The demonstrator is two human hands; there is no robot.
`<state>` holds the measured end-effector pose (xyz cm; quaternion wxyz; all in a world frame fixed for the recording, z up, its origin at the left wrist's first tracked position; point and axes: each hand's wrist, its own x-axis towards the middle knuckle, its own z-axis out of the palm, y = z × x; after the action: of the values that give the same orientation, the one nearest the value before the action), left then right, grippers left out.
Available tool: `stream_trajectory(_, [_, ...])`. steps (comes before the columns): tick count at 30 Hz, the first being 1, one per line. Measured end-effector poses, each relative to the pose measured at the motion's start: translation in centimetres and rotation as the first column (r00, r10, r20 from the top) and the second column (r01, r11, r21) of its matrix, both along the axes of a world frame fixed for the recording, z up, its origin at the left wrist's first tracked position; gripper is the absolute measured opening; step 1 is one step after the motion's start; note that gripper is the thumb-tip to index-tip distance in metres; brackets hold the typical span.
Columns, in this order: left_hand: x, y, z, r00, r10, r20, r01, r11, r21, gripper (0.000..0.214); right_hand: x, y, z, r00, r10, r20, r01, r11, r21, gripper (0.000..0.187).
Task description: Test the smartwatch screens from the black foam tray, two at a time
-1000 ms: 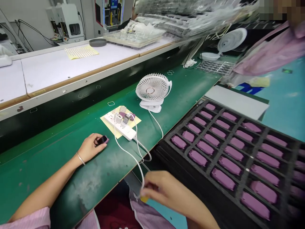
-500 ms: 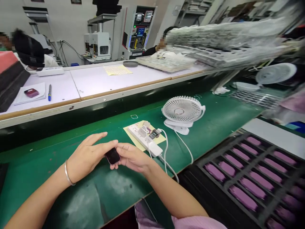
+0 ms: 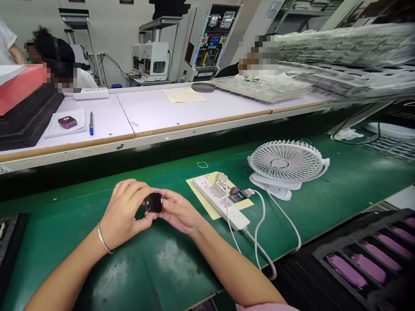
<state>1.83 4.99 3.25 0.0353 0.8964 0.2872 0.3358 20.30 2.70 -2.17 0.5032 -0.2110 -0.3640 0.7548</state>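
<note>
Between my two hands is a small rounded-square device (image 3: pixel 154 202) with a glossy black face and a purple edge, like a smartwatch body. My left hand (image 3: pixel 126 209) pinches its left side with thumb and fingers; a silver bangle circles that wrist. From the right, my right hand (image 3: pixel 180 211) grips the opposite edge. The device is held up over the green mat (image 3: pixel 168 268), its dark face towards me. Just right of my hands lies a white power strip (image 3: pixel 220 203) on yellow paper, with plugs and a small dark-screened device on it.
A white clip fan (image 3: pixel 285 162) stands beyond the strip, its cable trailing forward. At lower right, a black foam tray (image 3: pixel 319 255) holds several purple pieces. A raised white shelf (image 3: pixel 152 112) runs across the back, bearing a pen (image 3: pixel 91 123) and notepad. People sit behind it.
The view has swung left, so the fan and foam tray sit further right. My left fingers have closed in around the device, which now faces me more squarely.
</note>
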Motion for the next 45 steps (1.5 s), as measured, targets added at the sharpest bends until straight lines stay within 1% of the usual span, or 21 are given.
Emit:
stream_trajectory(3, [-0.2,-0.1,0.0,0.997,-0.065,-0.046,0.066,0.998,0.021,0.038,0.4,-0.2,-0.4,1.0,0.017,-0.025,-0.017,1.0,-0.003,0.04])
stream_trajectory(6, [-0.2,-0.3,-0.1,0.993,-0.089,-0.077,0.093,0.994,0.06,0.042,0.5,-0.4,-1.0,0.999,0.015,-0.038,-0.016,0.999,-0.034,0.042])
stream_trajectory(9, [-0.1,-0.4,0.0,0.993,-0.084,-0.081,0.091,0.992,0.09,0.039,0.4,-0.3,-1.4,0.999,0.012,-0.042,-0.014,0.999,-0.052,0.046])
stream_trajectory(12, [0.1,-0.5,0.1,0.994,-0.083,-0.069,0.089,0.992,0.09,0.036,0.1,-0.2,-1.5,0.997,0.017,-0.077,-0.018,1.0,-0.016,0.043])
stream_trajectory(15, [0.2,-0.6,0.2,0.997,-0.049,-0.052,0.051,0.998,0.041,0.034,-0.2,-0.1,-1.5,0.992,-0.005,-0.126,0.005,1.0,-0.001,0.041])
stream_trajectory(19, [0.2,-0.6,0.0,0.999,-0.017,-0.051,0.015,1.0,-0.027,0.036,-0.2,0.1,-1.9,0.986,-0.016,-0.167,0.011,1.0,-0.03,0.041])
stream_trajectory(24, [0.2,-0.6,-0.4,1.0,-0.001,-0.021,0.001,1.0,0.003,0.033,0.0,0.1,-2.4,0.984,0.008,-0.18,-0.013,1.0,-0.028,0.042])
stream_trajectory(33, [0.3,-0.4,-0.8,0.999,-0.038,-0.001,0.038,0.998,0.046,0.035,0.1,0.0,-2.1,0.981,0.01,-0.194,-0.012,1.0,-0.011,0.037])
stream_trajectory(37, [0.3,-0.3,-1.0,0.999,-0.049,0.002,0.049,0.997,0.055,0.035,0.1,0.0,-2.0,0.983,-0.002,-0.184,0.003,1.0,0.009,0.035])
stream_trajectory(41, [0.2,-0.3,-1.0,0.999,-0.043,0.004,0.043,0.998,0.051,0.035,0.2,-0.1,-2.0,0.987,-0.019,-0.162,0.017,1.0,-0.016,0.037])
stream_trajectory(45, [0.3,-0.4,-1.1,0.999,-0.04,0.005,0.04,0.998,0.042,0.036,0.1,0.0,-2.0,0.984,-0.009,-0.181,0.009,1.0,-0.001,0.035])
